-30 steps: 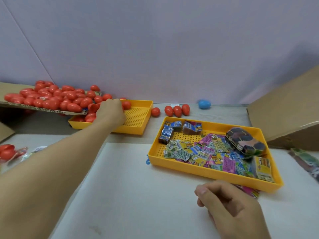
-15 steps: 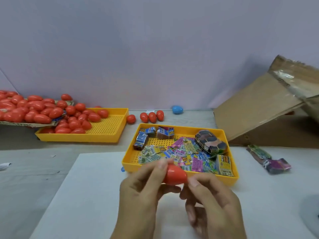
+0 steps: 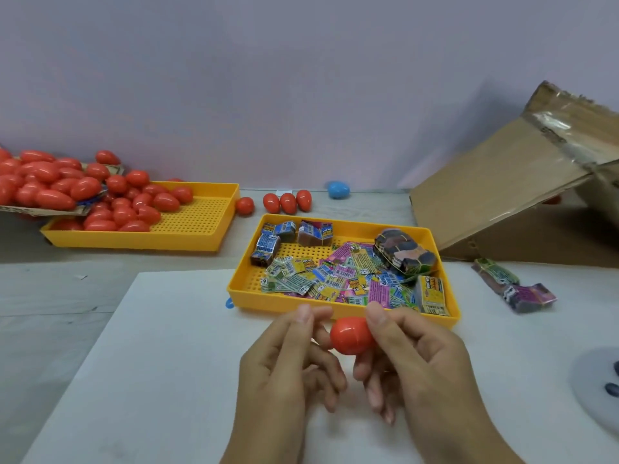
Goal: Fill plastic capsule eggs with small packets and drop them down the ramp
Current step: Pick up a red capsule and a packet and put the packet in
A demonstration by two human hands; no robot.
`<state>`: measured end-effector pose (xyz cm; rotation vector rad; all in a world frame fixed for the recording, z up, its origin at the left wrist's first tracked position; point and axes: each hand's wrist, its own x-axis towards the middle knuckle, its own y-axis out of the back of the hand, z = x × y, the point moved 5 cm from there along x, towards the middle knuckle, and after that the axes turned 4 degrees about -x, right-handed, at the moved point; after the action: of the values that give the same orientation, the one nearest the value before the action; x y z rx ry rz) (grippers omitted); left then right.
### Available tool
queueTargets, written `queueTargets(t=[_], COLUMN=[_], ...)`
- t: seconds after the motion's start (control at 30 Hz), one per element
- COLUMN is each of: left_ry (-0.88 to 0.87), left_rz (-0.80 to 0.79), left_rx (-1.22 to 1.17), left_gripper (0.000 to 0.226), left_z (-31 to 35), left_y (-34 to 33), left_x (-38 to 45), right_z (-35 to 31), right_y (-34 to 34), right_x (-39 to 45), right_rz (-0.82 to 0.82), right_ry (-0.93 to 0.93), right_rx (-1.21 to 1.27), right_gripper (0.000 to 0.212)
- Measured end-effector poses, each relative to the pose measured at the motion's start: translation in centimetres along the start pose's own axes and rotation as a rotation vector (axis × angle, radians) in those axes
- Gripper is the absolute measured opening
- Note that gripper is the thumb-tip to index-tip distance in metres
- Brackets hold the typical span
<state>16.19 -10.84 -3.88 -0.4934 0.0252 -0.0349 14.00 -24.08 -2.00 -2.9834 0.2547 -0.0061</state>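
Observation:
A red capsule egg (image 3: 350, 335) is held between both hands above the white board, just in front of the packet tray. My right hand (image 3: 418, 366) pinches its right end with thumb and fingers. My left hand (image 3: 288, 363) holds its left end with curled fingers. The egg looks closed, with a seam round its middle. Behind it a yellow tray (image 3: 338, 308) holds several small colourful packets (image 3: 335, 276). A cardboard ramp (image 3: 495, 189) slopes up at the right.
A second yellow tray (image 3: 207, 229) at the back left holds several red eggs (image 3: 134, 209), spilling from a cardboard sheet (image 3: 40, 211). Three red eggs (image 3: 288, 201) and a blue egg (image 3: 338, 189) lie by the wall. Packet bundles (image 3: 516, 289) lie right of the tray.
My left hand took a red egg from the left tray and brought it to the front. The right hand has now closed on the egg's right end.

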Motion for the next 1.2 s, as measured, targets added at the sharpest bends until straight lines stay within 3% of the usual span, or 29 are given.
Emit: queueTargets(t=[0.17, 0.33, 0.6, 0.73, 0.83, 0.93, 1.07, 1.13, 1.2], left_ry=[0.132, 0.01, -0.154, 0.018, 0.078, -0.013, -0.077, -0.123, -0.156], left_rz=[-0.123, -0.143, -0.223, -0.107, -0.141, -0.129, -0.157, -0.16, -0.166], left_rx=[0.033, 0.043, 0.078, -0.058, 0.055, 0.054, -0.011, 0.028, 0.098], left_gripper=[0.05, 0.019, 0.023, 0.026, 0.033, 0.029, 0.02, 0.021, 0.028], left_z=[-0.26, -0.02, 0.31, 0.02, -0.18, 0.34, 0.56, 0.54, 0.43], left_y=[-0.63, -0.36, -0.36, 0.06, -0.26, -0.21, -0.19, -0.05, 0.07], left_x=[-0.15, -0.27, -0.47, -0.21, -0.28, -0.21, -0.41, -0.43, -0.37], right_z=[0.61, 0.86, 0.99, 0.83, 0.73, 0.49, 0.71, 0.71, 0.65], right_y=[0.1, 0.06, 0.69, 0.45, 0.22, 0.1, 0.19, 0.11, 0.13], right_x=[-0.02, 0.06, 0.52, 0.3, 0.16, 0.03, 0.04, 0.12, 0.17], right_rz=[0.01, -0.067, -0.043, -0.095, -0.114, -0.13, -0.134, -0.122, -0.102], right_ry=[0.02, 0.024, 0.011, 0.096, 0.178, 0.228, 0.111, 0.064, 0.071], right_rx=[-0.056, -0.013, -0.006, -0.049, -0.149, -0.177, -0.072, -0.068, -0.103], right_gripper=[0.038, 0.022, 0.034, 0.036, 0.036, 0.036, 0.038, 0.045, 0.036])
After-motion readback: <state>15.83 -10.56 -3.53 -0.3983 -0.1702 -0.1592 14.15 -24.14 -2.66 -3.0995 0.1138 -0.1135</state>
